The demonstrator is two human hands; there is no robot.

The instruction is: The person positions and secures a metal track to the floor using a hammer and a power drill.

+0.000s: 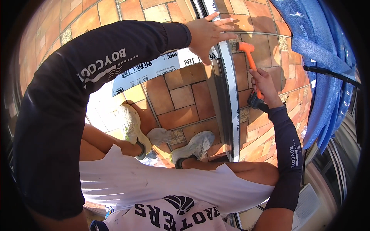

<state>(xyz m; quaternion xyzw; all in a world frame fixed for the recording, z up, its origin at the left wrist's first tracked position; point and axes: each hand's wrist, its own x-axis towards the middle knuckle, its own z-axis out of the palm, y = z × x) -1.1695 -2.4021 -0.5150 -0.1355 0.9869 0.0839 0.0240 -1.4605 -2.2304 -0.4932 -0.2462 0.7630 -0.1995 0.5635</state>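
With fingers spread, my left hand (pixel 208 36) reaches across a long dark metal frame profile (pixel 218 96), and its palm seems to rest on it. White printed protective film (pixel 233 127) runs along the profile's right side. To the right of the profile, my right hand (pixel 265 85) grips the handle of an orange hammer (pixel 252 61). Its head points up and away from me, apart from the profile. A crosspiece wrapped in white printed film (pixel 154 67) extends left from the profile, partly behind my left sleeve.
Blue foam-wrapped lengths (pixel 320 84), bound with a black strap (pixel 331 77), lie at the right. Terracotta tiles (pixel 181 96) cover the floor. My shoes (pixel 198 146) stand left of the profile. A dark object (pixel 254 101) lies by my right wrist.
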